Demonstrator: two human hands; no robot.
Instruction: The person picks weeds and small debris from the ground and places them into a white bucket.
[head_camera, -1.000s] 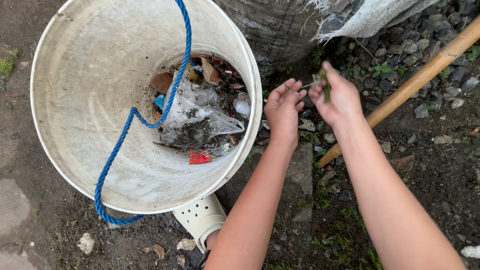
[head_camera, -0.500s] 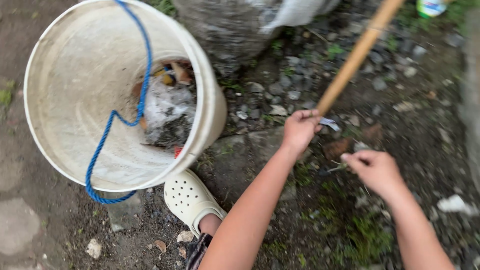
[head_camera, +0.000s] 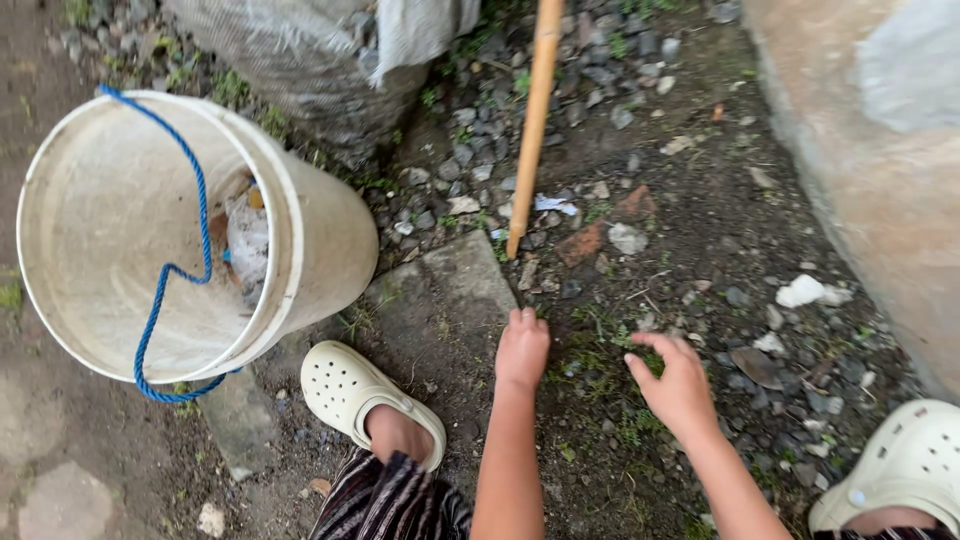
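A person crouches over a patch of dirt ground (head_camera: 700, 215) strewn with grey gravel, small weeds and scraps of litter, both bare hands lowered to it. The left hand (head_camera: 523, 350) rests knuckles-up on the soil beside a flat stone slab (head_camera: 465, 275), its fingers curled under so that the grip cannot be told; the right hand (head_camera: 676, 378) hovers just over a tuft of weeds (head_camera: 600, 345), its grip apart, thumb and fingers spread and holding nothing. A wooden pole (head_camera: 532, 125) stands tilted on the gravel beyond the left hand, its foot near a scrap of white paper (head_camera: 553, 204). Open ground lies between the pole and a pale concrete wall (head_camera: 870, 160) that closes off the right edge. At the left edge a white plastic bucket (head_camera: 320, 235) leans toward the camera, a blue rope handle (head_camera: 165, 280) looped across its mouth; inside it, crumpled clear plastic and dry leaves (head_camera: 243, 240) lie against the bottom. A grey woven sack (head_camera: 300, 50) sits behind the bucket. Cream perforated clogs mark the near edge, one (head_camera: 345, 385) just beside the bucket, the other (head_camera: 905, 460) at the lower right corner.
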